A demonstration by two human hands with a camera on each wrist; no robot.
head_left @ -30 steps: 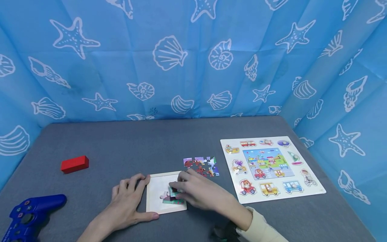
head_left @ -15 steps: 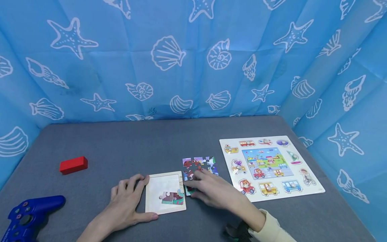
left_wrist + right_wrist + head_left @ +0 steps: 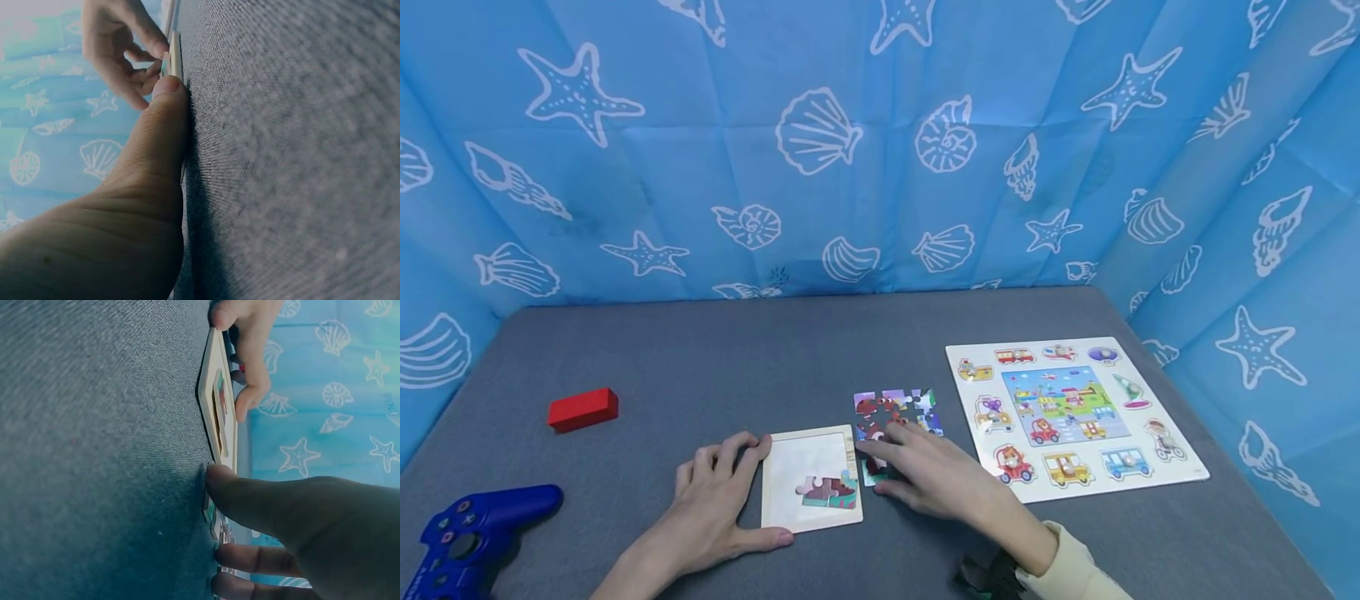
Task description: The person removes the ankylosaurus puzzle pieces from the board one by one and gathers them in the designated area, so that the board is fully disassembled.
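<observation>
My left hand (image 3: 711,492) grips the left side of a square wooden puzzle tray (image 3: 786,462), thumb at the near edge and index finger at the far corner. Several joined jigsaw pieces (image 3: 829,492) lie in the tray's lower right. To the right, my right hand (image 3: 936,467) rests over a cluster of jigsaw pieces (image 3: 895,400) on the table, partly covering them. In the right wrist view its thumb (image 3: 250,494) and fingertips (image 3: 234,556) stand apart, with thin pieces (image 3: 215,522) showing between them.
A white peg puzzle board (image 3: 977,417) with vehicle shapes lies at the right. A red block (image 3: 583,409) and a blue game controller (image 3: 486,533) are at the left. A blue shell-print curtain (image 3: 880,192) stands behind the grey table (image 3: 737,358).
My right hand has left the tray and moved right onto the loose pieces, exposing the joined pieces in the tray. The left hand has stayed at the tray.
</observation>
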